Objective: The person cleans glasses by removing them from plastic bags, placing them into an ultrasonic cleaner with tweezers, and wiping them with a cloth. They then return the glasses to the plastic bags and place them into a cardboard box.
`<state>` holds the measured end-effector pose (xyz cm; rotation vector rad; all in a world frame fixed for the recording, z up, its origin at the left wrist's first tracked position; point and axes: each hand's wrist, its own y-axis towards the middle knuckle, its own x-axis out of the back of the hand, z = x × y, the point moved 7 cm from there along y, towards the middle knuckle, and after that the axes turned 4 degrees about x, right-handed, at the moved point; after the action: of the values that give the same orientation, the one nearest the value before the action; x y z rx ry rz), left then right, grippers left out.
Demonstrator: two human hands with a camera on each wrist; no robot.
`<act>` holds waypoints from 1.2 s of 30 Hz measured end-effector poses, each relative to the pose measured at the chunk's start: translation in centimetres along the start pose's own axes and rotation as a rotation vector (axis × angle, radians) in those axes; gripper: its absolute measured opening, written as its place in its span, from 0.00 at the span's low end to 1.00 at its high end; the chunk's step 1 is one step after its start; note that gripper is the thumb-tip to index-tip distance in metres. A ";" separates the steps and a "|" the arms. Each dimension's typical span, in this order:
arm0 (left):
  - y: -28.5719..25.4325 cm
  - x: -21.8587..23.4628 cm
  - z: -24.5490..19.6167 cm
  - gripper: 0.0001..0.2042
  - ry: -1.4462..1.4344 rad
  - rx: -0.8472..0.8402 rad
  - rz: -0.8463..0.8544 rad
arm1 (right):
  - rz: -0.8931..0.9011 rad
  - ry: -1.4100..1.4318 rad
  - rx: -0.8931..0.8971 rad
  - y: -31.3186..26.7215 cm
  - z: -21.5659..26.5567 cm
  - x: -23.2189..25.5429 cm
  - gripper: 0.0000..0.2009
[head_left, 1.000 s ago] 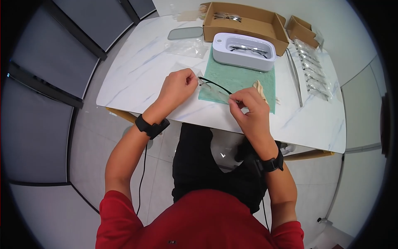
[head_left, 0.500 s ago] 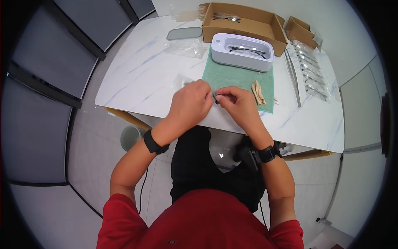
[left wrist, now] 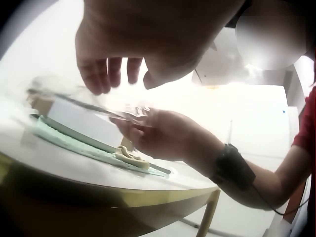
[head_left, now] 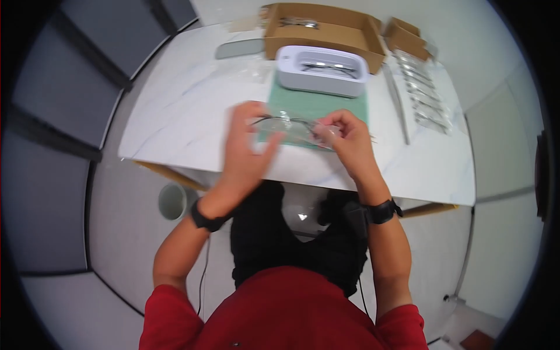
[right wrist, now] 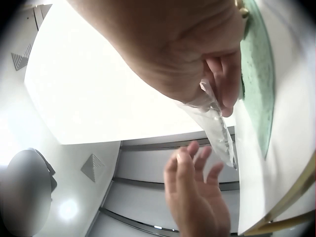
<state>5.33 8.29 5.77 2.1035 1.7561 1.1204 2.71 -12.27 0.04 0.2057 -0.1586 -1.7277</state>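
A clear plastic bag point(head_left: 286, 129) with dark-framed eyeglasses point(head_left: 298, 121) inside is up in front of me, over the near part of the green cloth point(head_left: 318, 102). My right hand point(head_left: 353, 137) pinches the right end of this bag between thumb and fingers. At its other end is my left hand point(head_left: 242, 146), blurred, with thumb and fingers spread apart. In the left wrist view the left hand's loose fingers hang just above the bag point(left wrist: 140, 111). The right wrist view shows the bag point(right wrist: 210, 121) sloping down from the right hand's grip, the open left hand point(right wrist: 197, 200) facing it.
Behind the cloth's near part stands a white cleaning machine point(head_left: 321, 86) with eyeglasses in its basin. A cardboard box point(head_left: 350, 35) is behind it. Bagged eyeglasses point(head_left: 423, 96) line the right side. A beige cloth point(left wrist: 131, 157) lies on the green one. A bin point(head_left: 173, 201) stands on the floor.
Half a second ago both hands were close together at the bag. Now the left hand has moved left and spread its fingers, the bagged eyeglasses show between the hands, and the right hand keeps its pinch.
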 end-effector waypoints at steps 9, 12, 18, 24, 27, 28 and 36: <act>-2.2 -3.9 6.1 0.21 -0.799 0.709 0.445 | 0.098 0.198 -0.077 -2.3 1.7 3.0 0.06; -2.6 -4.9 4.2 0.20 -0.830 0.729 0.466 | 0.054 0.267 -0.140 -3.1 1.6 4.7 0.09; -3.0 -7.9 2.9 0.20 -0.841 0.794 0.428 | -0.141 0.483 -0.279 -5.0 2.8 8.5 0.18; -3.6 -12.6 -1.3 0.18 -0.810 0.775 0.579 | -0.110 0.030 -0.124 -7.2 3.3 10.8 0.15; -3.3 -13.5 -2.4 0.16 -0.804 0.612 0.573 | -0.222 -0.007 -0.089 -8.2 5.0 15.9 0.11; -3.0 -13.3 -2.5 0.15 -0.792 0.564 0.555 | -0.277 -0.061 -0.080 -8.5 5.7 18.7 0.11; -3.4 -13.0 0.5 0.12 -0.535 0.416 0.557 | -0.511 -0.430 -0.310 -7.6 3.7 38.7 0.17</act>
<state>2.77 -2.29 -2.09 2.8946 1.2530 0.2005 -11.57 -49.18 0.15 -0.3908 -0.1575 -2.2609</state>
